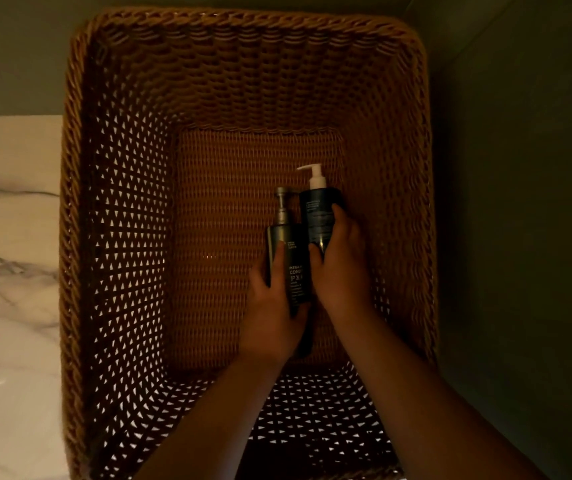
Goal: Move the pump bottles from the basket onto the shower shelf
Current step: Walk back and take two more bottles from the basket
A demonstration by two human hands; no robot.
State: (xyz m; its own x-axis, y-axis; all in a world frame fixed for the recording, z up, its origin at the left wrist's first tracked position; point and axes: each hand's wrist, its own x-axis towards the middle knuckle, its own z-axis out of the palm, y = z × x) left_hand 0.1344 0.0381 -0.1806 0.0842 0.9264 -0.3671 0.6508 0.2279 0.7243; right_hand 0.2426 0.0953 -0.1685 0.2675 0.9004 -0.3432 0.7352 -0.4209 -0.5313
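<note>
A deep brown wicker basket [125, 209] fills the head view. Two dark pump bottles lie side by side on its floor, pumps pointing away from me. The left bottle [293, 258] has a grey metal pump and white lettering; my left hand [270, 306] grips its lower body, thumb over the label. The right bottle [317, 216] has a white pump; my right hand [341, 268] wraps around its lower half, fingers on its right side. Both forearms reach in over the near rim. The shower shelf is not in view.
A white marble surface [11, 258] with grey veins lies to the left of the basket. Dark greenish wall or floor [519, 168] surrounds the basket on the right and far side. The basket holds nothing else.
</note>
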